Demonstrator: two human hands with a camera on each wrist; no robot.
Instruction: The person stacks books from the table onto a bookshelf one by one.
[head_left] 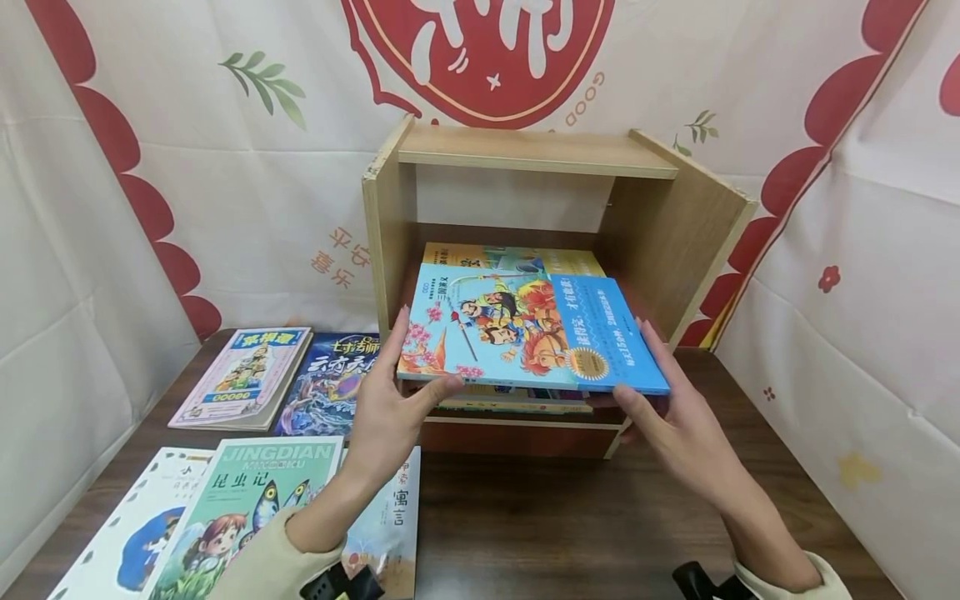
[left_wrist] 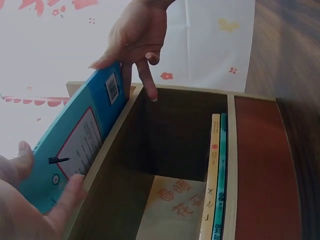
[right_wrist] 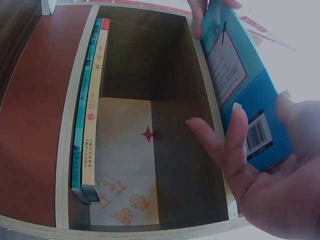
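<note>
A blue picture book [head_left: 495,333] with cartoon figures on its cover is held level in both hands at the front of a wooden shelf unit [head_left: 536,154]. My left hand [head_left: 397,408] grips its left edge, thumb near the front corner, fingers along the side. On the right edge, my right hand [head_left: 678,425] pinches it, two fingers [right_wrist: 237,130] stretched beneath near the barcode. Under and behind it, a yellow book [head_left: 457,254] lies on a teal book [left_wrist: 220,175] inside the compartment. The blue book hides much of that pile in the head view.
Left on the dark table [head_left: 540,525] lie a pink-bordered book [head_left: 240,375], a dark blue book [head_left: 330,379], a green book [head_left: 247,500], a white book [head_left: 142,517] and a partly covered book [head_left: 390,517]. The shelf's side walls [head_left: 675,225] flank the compartment; printed cloth hangs behind.
</note>
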